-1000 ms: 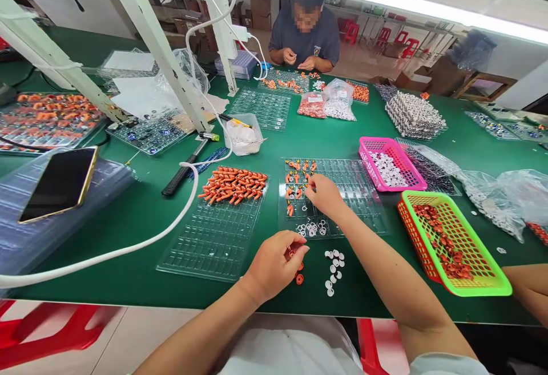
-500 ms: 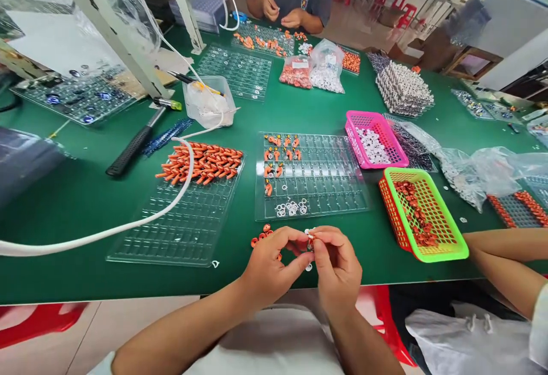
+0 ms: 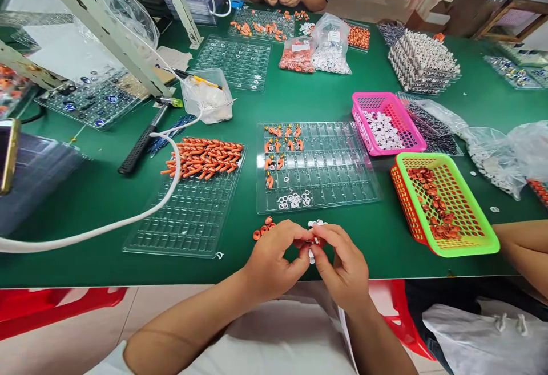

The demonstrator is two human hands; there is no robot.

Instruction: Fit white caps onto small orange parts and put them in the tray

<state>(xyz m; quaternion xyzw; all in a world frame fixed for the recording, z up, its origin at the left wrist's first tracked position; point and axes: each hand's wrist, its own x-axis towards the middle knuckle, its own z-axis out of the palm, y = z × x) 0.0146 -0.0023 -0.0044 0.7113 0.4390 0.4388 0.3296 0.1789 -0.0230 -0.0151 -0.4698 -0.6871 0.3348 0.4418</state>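
Note:
My left hand [image 3: 276, 261] and my right hand [image 3: 346, 269] meet near the table's front edge. Both are closed, pinching a small orange part [image 3: 316, 241] with a bit of white on it between the fingertips; its exact shape is mostly covered. Round orange pieces [image 3: 262, 228] lie just past my left hand. Small white pieces [image 3: 317, 224] lie behind and below the fingertips. Beyond the hands is a clear compartment tray [image 3: 329, 158], with orange curved pieces in its left cells and white rings [image 3: 293, 200] along its near edge.
To the right stand a green basket [image 3: 477, 212] of orange parts and a pink basket [image 3: 367, 100] of white pieces. At left are a tray of orange sticks [image 3: 205, 158], a white cable [image 3: 107, 233] and a hammer [image 3: 139, 149]. A co-worker's arm [image 3: 524, 249] rests at right.
The view has shifted slightly, moving the baskets rightward in the picture. My fingers have turned the small part, showing more of its orange side. The co-worker's hands opposite have come together.

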